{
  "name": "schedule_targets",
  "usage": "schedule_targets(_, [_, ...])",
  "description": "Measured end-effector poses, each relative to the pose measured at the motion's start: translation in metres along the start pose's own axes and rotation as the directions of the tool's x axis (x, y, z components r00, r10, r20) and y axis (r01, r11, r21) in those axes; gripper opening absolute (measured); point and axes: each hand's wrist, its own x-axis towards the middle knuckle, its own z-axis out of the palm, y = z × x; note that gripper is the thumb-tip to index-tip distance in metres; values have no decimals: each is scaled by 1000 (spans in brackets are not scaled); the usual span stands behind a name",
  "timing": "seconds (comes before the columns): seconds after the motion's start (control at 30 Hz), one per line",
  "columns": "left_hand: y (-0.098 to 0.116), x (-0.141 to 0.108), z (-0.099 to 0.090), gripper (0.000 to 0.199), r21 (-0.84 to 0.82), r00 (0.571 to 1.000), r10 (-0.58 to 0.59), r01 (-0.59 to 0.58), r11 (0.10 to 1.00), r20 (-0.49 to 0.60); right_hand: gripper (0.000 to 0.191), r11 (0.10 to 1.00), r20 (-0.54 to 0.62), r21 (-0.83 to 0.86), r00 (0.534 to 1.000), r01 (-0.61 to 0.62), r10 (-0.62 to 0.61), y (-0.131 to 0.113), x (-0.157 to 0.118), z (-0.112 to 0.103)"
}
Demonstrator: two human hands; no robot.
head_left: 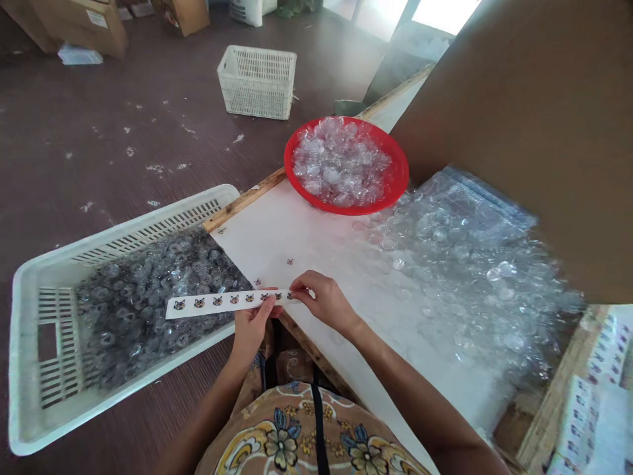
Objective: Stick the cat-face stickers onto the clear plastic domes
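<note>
A white sticker strip (208,305) printed with a row of small cat-face stickers stretches across in front of me, over the table's left edge. My left hand (252,326) grips it near its right part, thumb on top and fingers underneath. At the strip's right end, my right hand (319,297) is closed in a pinch by the last cat face; whether it has the strip itself or a single sticker is hidden. Two loose cat-face stickers lie on the white tabletop (252,241), one of them (289,262) just beyond my hands.
Left of the table stands a white crate (30,396) full of small clear plastic pieces. A red basin (395,165) of clear plastic pieces sits at the back, with a loose heap (459,264) to the right by a cardboard panel (519,119). Another white basket (257,82) is on the floor.
</note>
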Motion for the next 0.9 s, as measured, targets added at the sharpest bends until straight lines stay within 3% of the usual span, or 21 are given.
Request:
schedule_targets(0.17, [-4,-2,3,43,23,1000,-8,8,1000,1,10,994,-60,-108,998,13,-20,3,-10,9])
schedule_targets(0.37, [-6,0,2,45,43,1000,-13,13,999,-4,9,997,-42,-73,999,16,-19,3,-11,14])
schedule_targets(0.5, [-8,2,1,46,48,1000,-18,18,999,-13,15,998,-120,-1,991,58,-58,3,-9,9])
schedule_targets(0.57, [-9,4,-1,45,46,1000,-21,21,999,-4,12,994,-230,111,973,2,24,11,-5,0])
schedule_targets(0.67, [-11,5,-5,43,62,999,-18,15,998,40,11,947,-329,235,899,-218,289,30,4,-19])
schedule_targets(0.77, [-10,7,-7,42,83,996,-18,11,996,82,14,906,-216,203,886,-371,411,41,10,-29])
schedule_targets(0.9, [-8,8,-8,44,81,995,-25,17,997,92,7,909,-105,76,904,-409,415,39,10,-25])
